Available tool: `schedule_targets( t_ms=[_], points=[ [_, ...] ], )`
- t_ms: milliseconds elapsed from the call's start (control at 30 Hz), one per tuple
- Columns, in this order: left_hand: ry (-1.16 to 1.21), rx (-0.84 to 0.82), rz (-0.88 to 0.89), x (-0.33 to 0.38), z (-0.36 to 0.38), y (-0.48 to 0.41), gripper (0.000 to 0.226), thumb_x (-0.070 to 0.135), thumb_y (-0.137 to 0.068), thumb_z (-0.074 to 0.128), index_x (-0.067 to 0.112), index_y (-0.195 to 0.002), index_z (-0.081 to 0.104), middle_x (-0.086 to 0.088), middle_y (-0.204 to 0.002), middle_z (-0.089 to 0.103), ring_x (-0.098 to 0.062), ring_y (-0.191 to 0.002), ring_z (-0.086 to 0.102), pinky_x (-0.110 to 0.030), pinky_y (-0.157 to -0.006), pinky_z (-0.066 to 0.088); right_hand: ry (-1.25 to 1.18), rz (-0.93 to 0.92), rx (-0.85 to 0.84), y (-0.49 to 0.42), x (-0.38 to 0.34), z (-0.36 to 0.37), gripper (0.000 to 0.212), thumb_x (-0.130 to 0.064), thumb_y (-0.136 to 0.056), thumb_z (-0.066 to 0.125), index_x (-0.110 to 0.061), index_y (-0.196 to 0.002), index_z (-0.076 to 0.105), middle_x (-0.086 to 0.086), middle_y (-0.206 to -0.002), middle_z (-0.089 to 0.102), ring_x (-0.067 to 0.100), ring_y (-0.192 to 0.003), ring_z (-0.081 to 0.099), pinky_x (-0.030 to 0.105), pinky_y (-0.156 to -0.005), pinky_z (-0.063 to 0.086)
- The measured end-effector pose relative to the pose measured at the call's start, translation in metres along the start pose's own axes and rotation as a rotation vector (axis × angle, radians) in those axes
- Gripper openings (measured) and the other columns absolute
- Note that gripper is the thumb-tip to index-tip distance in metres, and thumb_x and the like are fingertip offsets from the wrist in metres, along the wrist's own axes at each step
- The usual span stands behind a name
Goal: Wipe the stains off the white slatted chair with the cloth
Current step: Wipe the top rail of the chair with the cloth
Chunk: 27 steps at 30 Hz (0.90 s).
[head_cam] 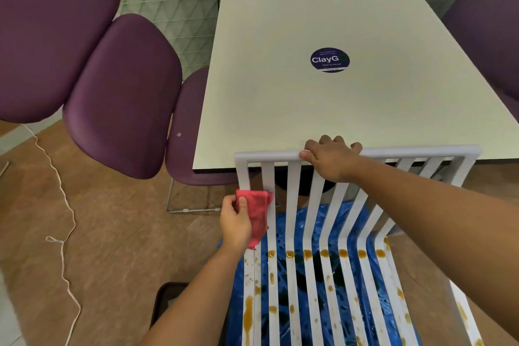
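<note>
The white slatted chair [293,194] stands right in front of me, its back facing the table. Brown-orange stains [248,314] streak and dot the seat slats, thickest along the bend and on the left slats. My left hand [234,222] grips a red cloth [259,213] and holds it against the lower part of the chair's leftmost back slats. My right hand [328,159] grips the chair's top rail near its middle, fingers curled over the far side.
A white square table [337,109] with a round dark sticker [330,59] sits just beyond the chair. Purple padded chairs [118,98] stand to the left and far right. Blue plastic sheeting [320,303] lies under the seat. A thin cord [64,196] trails over the brown floor at left.
</note>
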<state>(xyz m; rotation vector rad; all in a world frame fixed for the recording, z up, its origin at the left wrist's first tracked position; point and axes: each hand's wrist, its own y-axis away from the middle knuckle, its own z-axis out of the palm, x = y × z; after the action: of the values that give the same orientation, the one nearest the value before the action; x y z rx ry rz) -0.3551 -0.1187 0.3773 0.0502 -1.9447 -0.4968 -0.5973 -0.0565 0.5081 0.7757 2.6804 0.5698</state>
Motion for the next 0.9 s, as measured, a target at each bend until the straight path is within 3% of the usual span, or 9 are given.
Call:
schedule_targets(
  t_ms=[100,233,267,467,667,800,900],
  points=[
    [0.042,0.219,0.146,0.027,0.004,-0.002,0.011,0.03,-0.099,0.062,0.02,-0.094,0.064,-0.002,-0.097,0.068,-0.016,-0.089,0.065,-0.038,-0.081,0.057,-0.002,0.0,0.013,0.001,-0.001,0.0,0.042,-0.053,-0.106,0.015,-0.031,-0.124,0.045,0.002,-0.114,0.044,0.028,-0.113,0.039,0.058,-0.101,0.026],
    [0.085,0.341,0.269,0.071,0.011,-0.005,0.014,0.022,-0.099,0.063,0.01,-0.105,0.068,0.001,-0.104,0.064,-0.014,-0.095,0.06,-0.006,-0.078,0.043,-0.007,0.001,0.029,0.003,-0.001,0.001,0.041,-0.053,-0.105,0.014,-0.031,-0.12,0.046,0.002,-0.113,0.045,0.028,-0.112,0.04,0.058,-0.101,0.026],
    [0.073,0.353,0.304,0.075,0.011,-0.005,0.015,0.02,-0.099,0.063,0.009,-0.107,0.069,0.004,-0.105,0.062,-0.012,-0.096,0.059,-0.003,-0.079,0.042,-0.008,0.0,0.028,0.004,-0.001,0.001,0.041,-0.053,-0.105,0.014,-0.031,-0.119,0.046,0.001,-0.112,0.044,0.028,-0.112,0.04,0.058,-0.101,0.026],
    [-0.137,0.311,0.58,0.088,0.002,-0.014,0.024,0.022,-0.097,0.066,0.014,-0.118,0.073,0.004,-0.114,0.065,-0.013,-0.104,0.059,-0.023,-0.089,0.047,-0.013,0.011,0.038,0.004,-0.002,0.001,0.042,-0.053,-0.105,0.014,-0.031,-0.12,0.047,0.003,-0.115,0.047,0.027,-0.112,0.041,0.059,-0.101,0.026],
    [-0.511,0.214,0.837,0.095,-0.002,-0.024,0.023,0.022,-0.093,0.07,0.013,-0.113,0.076,-0.003,-0.113,0.072,-0.025,-0.109,0.06,-0.042,-0.096,0.048,-0.029,0.003,0.037,0.005,-0.005,-0.001,0.04,-0.053,-0.105,0.019,-0.032,-0.126,0.045,0.004,-0.122,0.049,0.029,-0.118,0.041,0.061,-0.103,0.023],
    [-0.699,0.113,0.908,0.112,0.015,-0.019,0.022,0.026,-0.095,0.067,0.019,-0.114,0.077,0.0,-0.111,0.074,-0.025,-0.105,0.063,-0.045,-0.103,0.038,-0.177,-0.026,0.097,0.009,0.007,0.001,0.04,-0.053,-0.103,0.026,-0.035,-0.136,0.039,0.004,-0.133,0.05,0.028,-0.126,0.04,0.059,-0.105,0.02],
    [-0.777,0.043,0.925,0.123,0.036,-0.008,0.024,0.027,-0.096,0.065,0.022,-0.117,0.076,0.0,-0.113,0.074,-0.024,-0.105,0.065,-0.045,-0.105,0.038,-0.371,-0.097,0.143,0.014,0.018,0.0,0.039,-0.039,-0.105,0.031,-0.035,-0.144,0.036,0.007,-0.136,0.048,0.03,-0.127,0.04,0.051,-0.108,0.022]
  ],
)
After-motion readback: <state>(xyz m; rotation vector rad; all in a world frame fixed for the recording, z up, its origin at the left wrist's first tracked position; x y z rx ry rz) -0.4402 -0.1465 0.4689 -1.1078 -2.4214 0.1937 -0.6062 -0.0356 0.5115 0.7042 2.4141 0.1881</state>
